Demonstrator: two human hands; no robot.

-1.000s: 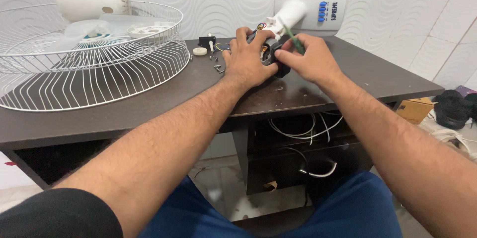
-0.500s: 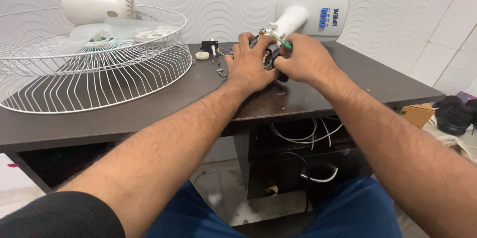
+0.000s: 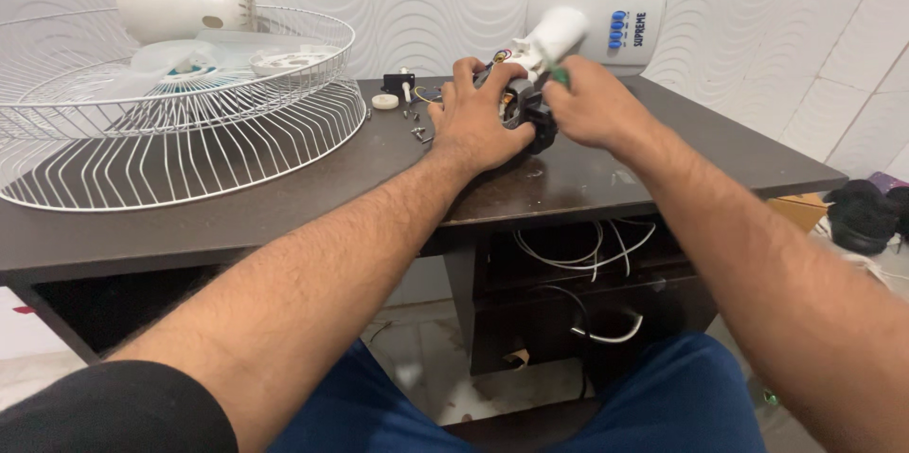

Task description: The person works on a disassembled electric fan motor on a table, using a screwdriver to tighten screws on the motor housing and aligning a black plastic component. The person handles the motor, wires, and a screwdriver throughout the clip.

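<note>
Fan motor point(image 3: 525, 112), a dark block with wires showing, sits near the back of the dark counter point(image 3: 663, 164), just in front of a white control housing point(image 3: 601, 13). The left hand point(image 3: 473, 122) clamps it from the left, fingers curled over its top. The right hand point(image 3: 592, 107) has its fingers pinched round a green-handled tool point(image 3: 559, 76); half a second back this hand sat lower and flatter on the motor, so the work reads as turning or prying. Small screws point(image 3: 417, 126) lie just left, beside the wire fan guard point(image 3: 170, 131).

White wire fan guard point(image 3: 180, 131) — dark desk point(image 3: 663, 159), white base panel point(image 3: 606, 8).
</note>
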